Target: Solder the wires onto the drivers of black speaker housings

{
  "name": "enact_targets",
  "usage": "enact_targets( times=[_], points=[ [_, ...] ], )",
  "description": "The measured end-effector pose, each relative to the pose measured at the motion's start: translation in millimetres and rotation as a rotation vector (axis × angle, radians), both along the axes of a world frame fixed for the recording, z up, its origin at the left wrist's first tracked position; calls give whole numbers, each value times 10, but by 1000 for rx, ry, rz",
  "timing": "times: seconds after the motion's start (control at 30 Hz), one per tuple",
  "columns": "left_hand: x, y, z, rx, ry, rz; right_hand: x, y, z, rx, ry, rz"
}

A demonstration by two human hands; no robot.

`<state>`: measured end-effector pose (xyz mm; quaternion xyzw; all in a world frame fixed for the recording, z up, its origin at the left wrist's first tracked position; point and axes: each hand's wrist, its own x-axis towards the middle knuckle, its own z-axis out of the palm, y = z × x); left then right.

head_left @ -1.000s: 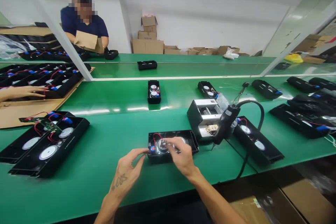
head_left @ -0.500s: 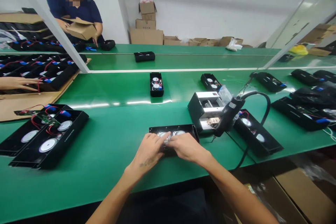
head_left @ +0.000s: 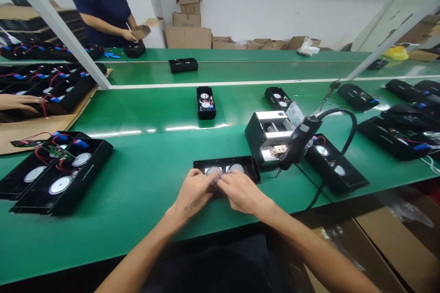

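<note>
A long black speaker housing [head_left: 252, 171] lies across the green bench in front of me, with two round silvery speaker drivers [head_left: 236, 168] in it. My left hand [head_left: 195, 191] reaches over its near left side, fingers bent and tips by the left driver. My right hand [head_left: 240, 192] is closed beside it, its thumb and index finger meeting the left fingertips between the drivers. Whatever the fingertips pinch is hidden by the hands. Just right of the housing stands a black and silver box-shaped device [head_left: 270, 135], with a black electric screwdriver [head_left: 299, 143] leaning at its side.
Two housings with wires and circuit boards [head_left: 65, 174] lie at left. More housings stand farther back [head_left: 206, 103] and at right [head_left: 338, 165]. A co-worker's hand [head_left: 20, 102] touches wired housings at far left. Another person [head_left: 99, 13] handles cardboard behind the bench.
My hands stay at the housing, with small finger shifts around the left driver. The person behind has moved the cardboard box right and lower. The view has tilted slightly.
</note>
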<state>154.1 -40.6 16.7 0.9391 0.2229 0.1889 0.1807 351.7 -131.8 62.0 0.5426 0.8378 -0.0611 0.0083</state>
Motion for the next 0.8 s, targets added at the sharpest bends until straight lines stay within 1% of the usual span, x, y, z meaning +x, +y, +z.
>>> enact_targets(
  times=[0.1, 0.23, 0.3, 0.4, 0.47, 0.53, 0.63, 0.8],
  points=[
    [64, 48, 87, -108, 48, 52, 18, 35, -17, 16, 6, -16],
    [135, 178, 208, -219, 123, 109, 42, 120, -6, -16, 93, -87],
    [178, 330, 261, -281, 139, 107, 64, 207, 38, -37, 161, -135],
    [270, 667, 361, -472, 150, 53, 149, 444, 171, -79, 300, -199],
    [335, 885, 439, -613, 163, 16, 229, 645, 281, -155, 366, -242],
    [383, 1032, 507, -702, 169, 4, 297, 818, 377, -238, 392, -282],
    [404, 1096, 553, -743, 176, 19, 347, 947, 452, -295, 407, -299],
    [386, 1058, 524, -765, 177, 25, 342, 940, 448, -317, 486, -298]
  ],
)
